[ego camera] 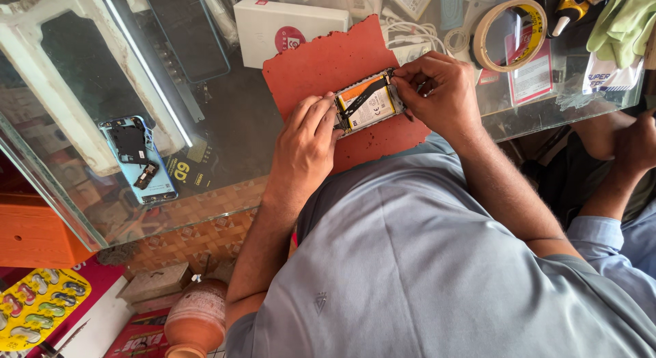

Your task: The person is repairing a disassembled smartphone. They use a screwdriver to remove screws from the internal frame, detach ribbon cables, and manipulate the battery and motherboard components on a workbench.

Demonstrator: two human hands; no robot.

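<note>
An opened phone (367, 103) with its back off lies on a red mat (328, 64) on the glass counter; a yellow-orange battery and a black flex strip show inside. My left hand (307, 136) grips the phone's near end. My right hand (437, 91) pinches the phone's far upper corner with its fingertips. Both hands hold the phone against the mat.
A light blue phone back cover (137, 160) lies on the glass at left. A white box (287, 26), a tape roll (511, 33), white cables (417, 37) and a green cloth (625, 20) sit behind. Another person's arm (615, 173) is at right. A clay pot (198, 317) stands below.
</note>
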